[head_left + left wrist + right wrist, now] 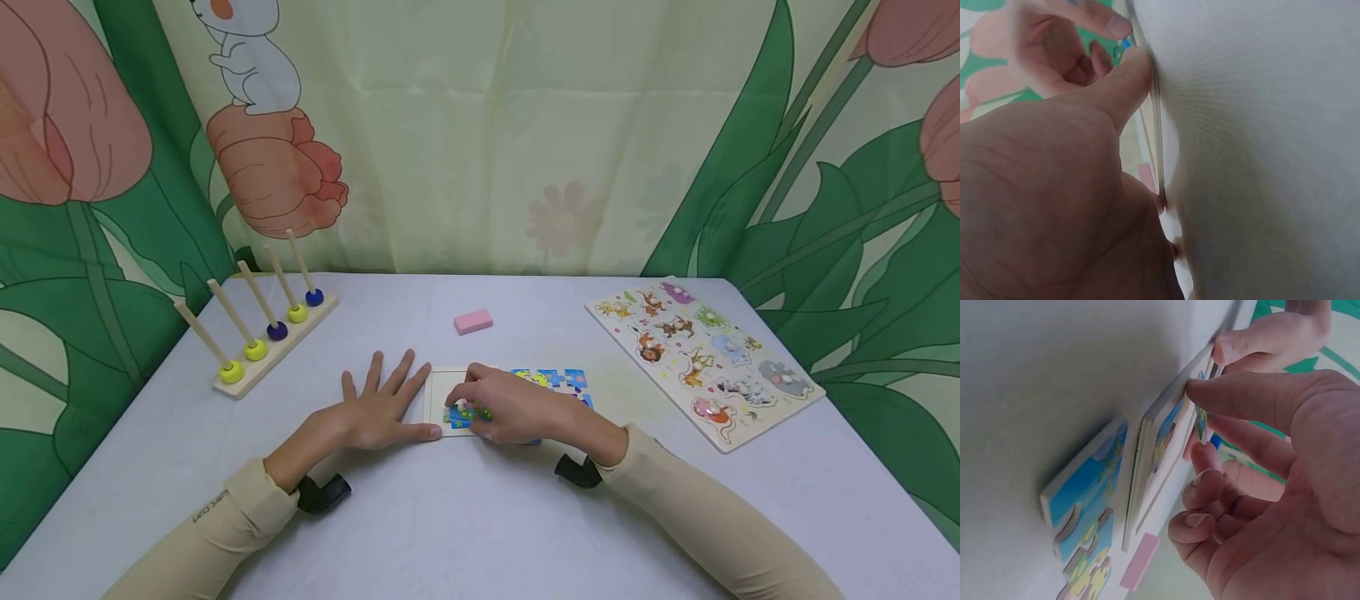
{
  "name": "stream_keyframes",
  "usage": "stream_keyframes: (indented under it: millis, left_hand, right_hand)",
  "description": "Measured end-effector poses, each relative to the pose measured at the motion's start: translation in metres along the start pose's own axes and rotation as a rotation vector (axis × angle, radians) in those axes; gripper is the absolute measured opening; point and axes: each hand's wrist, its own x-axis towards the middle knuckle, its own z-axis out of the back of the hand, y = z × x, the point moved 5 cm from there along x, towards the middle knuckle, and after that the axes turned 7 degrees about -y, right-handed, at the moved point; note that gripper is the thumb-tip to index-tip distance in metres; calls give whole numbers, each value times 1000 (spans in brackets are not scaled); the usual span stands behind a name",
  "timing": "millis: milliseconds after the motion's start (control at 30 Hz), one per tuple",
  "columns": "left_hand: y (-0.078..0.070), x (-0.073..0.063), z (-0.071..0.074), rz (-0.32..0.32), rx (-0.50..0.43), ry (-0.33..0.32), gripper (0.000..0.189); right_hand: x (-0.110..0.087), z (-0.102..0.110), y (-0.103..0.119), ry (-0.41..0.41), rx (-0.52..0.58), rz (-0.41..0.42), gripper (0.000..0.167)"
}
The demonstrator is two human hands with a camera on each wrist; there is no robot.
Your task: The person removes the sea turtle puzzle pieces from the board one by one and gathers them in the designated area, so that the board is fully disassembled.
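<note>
A pale wooden puzzle tray (435, 385) lies flat in front of me, with some blue picture pieces in it. My left hand (375, 410) has its fingers spread wide on the table, its thumb at the tray's near left corner. Over the tray my right hand (512, 404) pinches a small colourful jigsaw piece (1202, 425) between thumb and fingertips, tilted on edge in the right wrist view. In the head view that hand hides much of the tray. Loose blue and yellow jigsaw pieces (574, 379) lie just right of the tray.
Behind the tray lies a pink block (473, 322). A peg stand (277, 357) with blue and yellow beads stands at the left. On the right is an animal puzzle board (660, 367). A patterned curtain (480, 167) hangs behind the white table (450, 525).
</note>
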Motion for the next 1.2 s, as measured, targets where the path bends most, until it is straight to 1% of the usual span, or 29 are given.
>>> stream_keyframes:
  millis: [100, 267, 500, 700, 900, 1033, 1133, 1200]
  left_hand:
    - [-1, 0, 0, 1, 3, 5, 115]
    - [1, 0, 0, 2, 6, -6, 114]
    - [2, 1, -1, 5, 6, 7, 115]
    - [3, 1, -2, 6, -3, -4, 115]
    - [-2, -3, 0, 1, 6, -1, 114]
    - [-6, -5, 4, -13, -16, -7, 114]
    - [-6, -5, 4, -16, -20, -12, 115]
    - [-4, -4, 2, -6, -9, -4, 114]
  right_hand:
    - [-2, 1, -2, -10, -4, -7, 38]
    - [-6, 5, -4, -25, 9, -22, 39]
    - [-10, 7, -6, -18, 2, -42, 41]
    - [-17, 10, -7, -21, 5, -37, 42]
    - [-29, 14, -12, -44, 23, -37, 41]
    - [-41, 17, -18, -73, 17, -33, 39]
    - [-50, 17, -24, -86, 6, -49, 38]
    - [-56, 18, -29, -92, -5, -65, 37]
